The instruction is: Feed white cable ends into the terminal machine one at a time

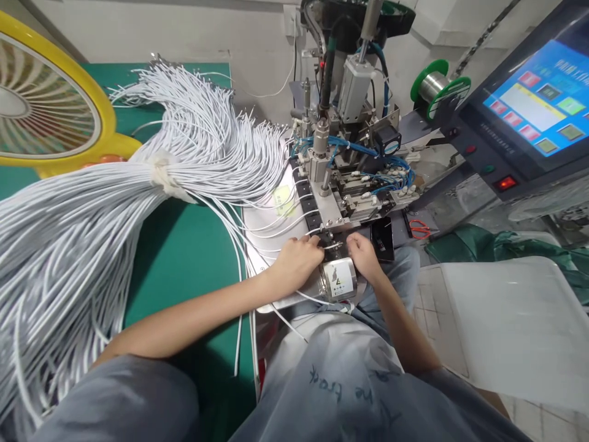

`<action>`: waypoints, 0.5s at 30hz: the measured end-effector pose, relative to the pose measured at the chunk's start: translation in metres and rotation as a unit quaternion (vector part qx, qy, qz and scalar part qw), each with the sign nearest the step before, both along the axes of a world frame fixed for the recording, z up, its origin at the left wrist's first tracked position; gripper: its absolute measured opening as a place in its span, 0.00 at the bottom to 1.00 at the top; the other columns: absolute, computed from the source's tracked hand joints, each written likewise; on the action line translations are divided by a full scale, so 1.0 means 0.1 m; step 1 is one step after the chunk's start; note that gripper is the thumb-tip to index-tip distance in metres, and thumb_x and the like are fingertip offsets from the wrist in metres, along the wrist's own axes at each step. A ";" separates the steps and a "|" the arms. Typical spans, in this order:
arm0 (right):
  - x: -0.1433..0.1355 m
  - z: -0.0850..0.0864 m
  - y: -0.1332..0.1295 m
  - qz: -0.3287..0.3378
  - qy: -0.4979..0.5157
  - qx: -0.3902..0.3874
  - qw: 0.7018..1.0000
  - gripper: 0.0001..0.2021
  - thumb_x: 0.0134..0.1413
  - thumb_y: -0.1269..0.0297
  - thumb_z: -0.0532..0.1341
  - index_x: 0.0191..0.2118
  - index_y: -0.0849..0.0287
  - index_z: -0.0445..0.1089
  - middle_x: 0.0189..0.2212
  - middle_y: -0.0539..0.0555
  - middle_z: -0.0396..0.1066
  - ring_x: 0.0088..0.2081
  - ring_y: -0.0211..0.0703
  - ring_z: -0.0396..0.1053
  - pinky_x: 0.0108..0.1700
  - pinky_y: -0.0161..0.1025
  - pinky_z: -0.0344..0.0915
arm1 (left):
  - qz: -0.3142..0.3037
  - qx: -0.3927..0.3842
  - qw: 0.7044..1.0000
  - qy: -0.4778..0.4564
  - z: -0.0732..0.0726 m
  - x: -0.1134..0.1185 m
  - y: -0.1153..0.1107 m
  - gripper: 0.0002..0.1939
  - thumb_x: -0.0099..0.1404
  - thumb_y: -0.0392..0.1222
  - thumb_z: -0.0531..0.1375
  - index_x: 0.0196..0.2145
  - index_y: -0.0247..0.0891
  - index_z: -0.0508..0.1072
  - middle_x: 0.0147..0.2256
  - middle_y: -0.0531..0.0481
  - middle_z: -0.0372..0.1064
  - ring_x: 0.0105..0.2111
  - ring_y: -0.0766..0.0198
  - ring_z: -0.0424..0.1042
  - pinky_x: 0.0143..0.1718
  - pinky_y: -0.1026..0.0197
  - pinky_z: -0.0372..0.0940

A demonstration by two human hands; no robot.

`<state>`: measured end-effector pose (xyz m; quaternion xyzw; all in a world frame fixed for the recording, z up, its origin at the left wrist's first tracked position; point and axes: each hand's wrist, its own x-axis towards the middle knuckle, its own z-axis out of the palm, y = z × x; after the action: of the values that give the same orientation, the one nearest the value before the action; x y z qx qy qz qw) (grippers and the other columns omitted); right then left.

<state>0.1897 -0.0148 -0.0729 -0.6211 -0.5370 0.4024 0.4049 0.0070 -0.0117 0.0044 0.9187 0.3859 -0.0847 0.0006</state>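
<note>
Pinching the thin, round white cable [332, 246] close to its tip looked right to me: the left hand [299, 261] had its fingers closed on it at the near end of the silver-and-black metal machine [322, 202]. Best bet, I'd say, was a light grip, tip straight, fingertips clear of the mechanism. The right hand [363, 255] was curled just beside the tip, but I couldn't tell if it gripped anything. Tip detail was too small to make out, and the big white cable bundle [202, 123] on the flat green worktop [184, 245] got cut off at the left.
</note>
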 end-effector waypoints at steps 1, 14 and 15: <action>0.01 0.05 -0.08 -0.030 -0.026 0.023 0.999 0.12 0.52 0.58 0.51 0.23 0.57 0.60 0.18 0.46 0.58 0.23 0.36 0.56 0.26 0.34 0.53 | 0.008 0.004 1.000 0.003 0.00 0.00 0.01 0.08 0.61 0.26 0.53 0.32 0.30 0.72 0.33 0.41 0.68 0.32 0.56 0.71 0.22 0.62 0.56; -0.38 0.20 -1.19 0.101 -0.235 0.030 0.966 0.05 0.50 0.68 0.58 0.26 0.56 0.70 0.24 0.52 0.75 0.28 0.42 0.71 0.32 0.36 0.61 | 0.069 0.028 0.997 -0.005 -0.12 0.00 0.07 0.19 0.60 0.24 0.47 0.48 0.22 0.66 0.28 0.37 0.71 0.29 0.52 0.73 0.24 0.60 0.58; -0.38 0.19 -1.17 0.105 -0.217 0.028 0.970 0.05 0.50 0.69 0.57 0.26 0.56 0.69 0.23 0.51 0.74 0.27 0.41 0.70 0.32 0.35 0.61 | 0.064 0.025 0.998 -0.005 -0.10 0.00 0.05 0.17 0.60 0.24 0.48 0.44 0.23 0.69 0.27 0.38 0.70 0.29 0.53 0.73 0.24 0.61 0.57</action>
<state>0.1521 -0.1316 -0.0534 -0.6220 -0.6853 0.2835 0.2510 0.0066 -0.0070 -0.0052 0.8920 0.4463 -0.0699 -0.0152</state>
